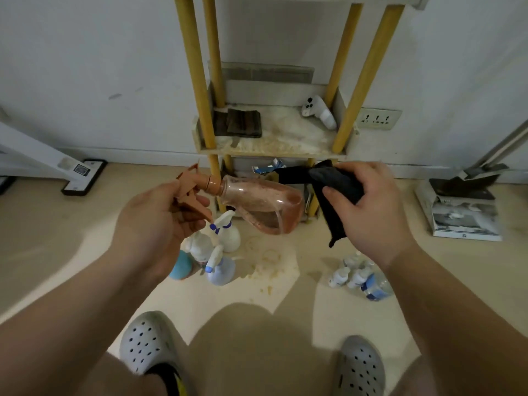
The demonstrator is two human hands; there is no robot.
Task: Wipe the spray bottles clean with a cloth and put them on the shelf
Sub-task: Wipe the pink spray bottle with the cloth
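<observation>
bottle in hand: a translucent pink plastic spray bottle with a brown trigger head, held on its side in the air in front of the shelf, base pointing to my right.
left hand: the left hand has its fingers curled round the trigger head and neck, and the body sticks out free.
right hand: the right hand is closed on a bunched black cloth, with one corner hanging down.
cloth to bottle: the cloth is just beside the bottle's base; i cannot tell whether it touches.
handling: i judge it light, stiff thin plastic that is smooth and may slip, so i'd keep the neck grip while the cloth works the body.
shelf: the yellow-legged shelf unit stands behind the bottle, its tier stained.
waiting: white and blue spray bottles stand on the floor below the left hand.
</observation>
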